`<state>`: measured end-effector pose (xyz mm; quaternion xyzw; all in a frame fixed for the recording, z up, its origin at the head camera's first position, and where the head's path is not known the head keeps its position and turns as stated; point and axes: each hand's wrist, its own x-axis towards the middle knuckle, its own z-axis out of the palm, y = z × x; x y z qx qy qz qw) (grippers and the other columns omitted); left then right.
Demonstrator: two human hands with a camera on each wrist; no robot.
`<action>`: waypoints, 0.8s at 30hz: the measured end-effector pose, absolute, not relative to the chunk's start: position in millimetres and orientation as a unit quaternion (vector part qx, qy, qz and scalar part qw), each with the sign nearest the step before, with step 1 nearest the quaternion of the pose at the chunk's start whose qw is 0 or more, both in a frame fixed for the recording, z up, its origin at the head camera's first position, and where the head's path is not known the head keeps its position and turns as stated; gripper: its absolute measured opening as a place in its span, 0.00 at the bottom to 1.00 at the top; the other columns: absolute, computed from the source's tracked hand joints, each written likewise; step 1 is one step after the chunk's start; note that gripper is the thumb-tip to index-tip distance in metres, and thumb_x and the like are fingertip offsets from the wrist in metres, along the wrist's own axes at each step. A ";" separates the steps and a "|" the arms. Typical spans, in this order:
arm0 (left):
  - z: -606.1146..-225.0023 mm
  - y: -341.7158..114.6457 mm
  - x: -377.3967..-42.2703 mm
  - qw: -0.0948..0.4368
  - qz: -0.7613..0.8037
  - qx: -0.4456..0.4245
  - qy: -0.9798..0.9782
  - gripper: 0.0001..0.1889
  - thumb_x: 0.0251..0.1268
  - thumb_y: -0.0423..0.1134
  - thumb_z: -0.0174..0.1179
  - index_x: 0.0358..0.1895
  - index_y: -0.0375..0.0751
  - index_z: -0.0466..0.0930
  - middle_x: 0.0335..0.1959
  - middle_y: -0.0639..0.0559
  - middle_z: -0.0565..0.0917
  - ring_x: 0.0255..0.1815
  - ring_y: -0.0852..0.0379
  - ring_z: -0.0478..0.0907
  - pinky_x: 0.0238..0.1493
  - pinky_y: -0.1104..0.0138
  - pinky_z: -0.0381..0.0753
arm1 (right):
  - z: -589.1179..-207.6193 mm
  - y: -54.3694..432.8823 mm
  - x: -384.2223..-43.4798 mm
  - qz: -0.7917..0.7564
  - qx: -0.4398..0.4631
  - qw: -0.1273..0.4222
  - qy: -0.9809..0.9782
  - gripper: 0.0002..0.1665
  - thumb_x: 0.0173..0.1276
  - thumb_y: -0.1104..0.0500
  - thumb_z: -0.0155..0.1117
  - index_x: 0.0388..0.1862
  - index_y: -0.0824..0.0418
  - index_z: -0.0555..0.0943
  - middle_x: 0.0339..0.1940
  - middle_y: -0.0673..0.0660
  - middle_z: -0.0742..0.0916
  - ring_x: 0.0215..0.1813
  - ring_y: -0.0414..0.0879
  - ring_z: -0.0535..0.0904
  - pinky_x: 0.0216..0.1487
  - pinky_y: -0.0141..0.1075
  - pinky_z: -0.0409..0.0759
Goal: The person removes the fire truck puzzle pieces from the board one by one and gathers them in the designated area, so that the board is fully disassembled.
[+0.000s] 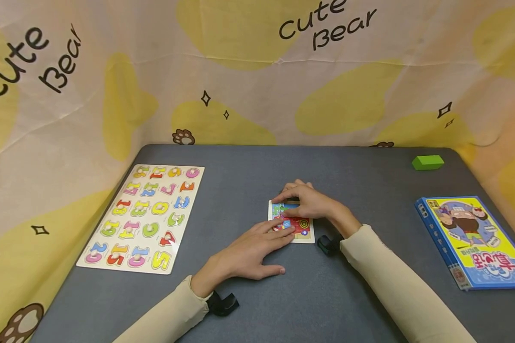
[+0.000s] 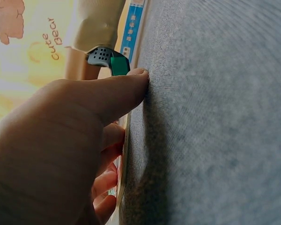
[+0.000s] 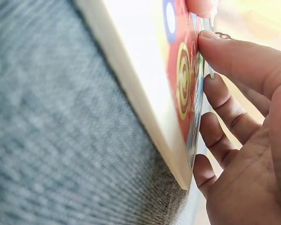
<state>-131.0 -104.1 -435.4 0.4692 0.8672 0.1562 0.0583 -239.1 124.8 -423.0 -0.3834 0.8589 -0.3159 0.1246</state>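
A small picture jigsaw puzzle [image 1: 303,234] in a pale frame, printed in red, blue and green, lies flat on the grey table. My left hand [image 1: 255,250] rests across its left part, fingers extended over the picture, with the thumb spread out onto the table. From the far side my right hand [image 1: 311,201] curves over the puzzle. Its thumb [image 3: 225,54] is on the picture, and the other fingers bend down at the far edge. A thin edge shows between thumb and forefinger in the right wrist view; its full shape is hidden.
A white board of colourful number pieces [image 1: 165,221] lies at the left. At the right are a blue and yellow box [image 1: 476,243] and, behind it, a green block [image 1: 427,162]. A printed yellow cloth [image 1: 240,76] hangs around the table.
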 end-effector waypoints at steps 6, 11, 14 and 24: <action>-435.4 -105.3 -132.2 0.064 0.155 0.466 0.868 0.39 0.69 0.59 0.60 0.79 0.46 0.63 0.82 0.56 0.61 0.85 0.48 0.50 0.81 0.50 0.56 | -422.2 122.7 -239.7 -0.317 -0.379 0.124 0.860 0.21 0.65 0.59 0.73 0.58 0.54 0.87 0.47 0.51 0.86 0.45 0.46 0.69 0.49 0.43 0.56; -434.7 -105.7 -132.0 0.068 0.153 0.462 0.871 0.39 0.70 0.59 0.60 0.79 0.47 0.63 0.82 0.57 0.61 0.85 0.49 0.50 0.81 0.51 0.56 | -422.7 122.8 -241.2 -0.324 -0.371 0.123 0.861 0.21 0.64 0.59 0.73 0.58 0.53 0.87 0.45 0.50 0.86 0.45 0.45 0.70 0.50 0.43 0.57; -434.7 -105.4 -131.4 0.061 0.152 0.464 0.870 0.39 0.69 0.59 0.61 0.79 0.47 0.63 0.81 0.57 0.62 0.84 0.48 0.52 0.80 0.50 0.58 | -423.5 125.4 -243.9 -0.338 -0.362 0.119 0.861 0.21 0.64 0.59 0.73 0.57 0.54 0.87 0.45 0.50 0.86 0.47 0.46 0.71 0.51 0.44 0.59; -435.1 -104.3 -130.8 0.077 0.151 0.455 0.874 0.39 0.69 0.60 0.60 0.79 0.50 0.62 0.82 0.59 0.60 0.85 0.51 0.50 0.81 0.52 0.56 | -426.5 148.0 -267.4 -0.368 -0.318 0.098 0.868 0.22 0.65 0.61 0.73 0.59 0.57 0.86 0.46 0.55 0.85 0.44 0.49 0.72 0.49 0.41 0.72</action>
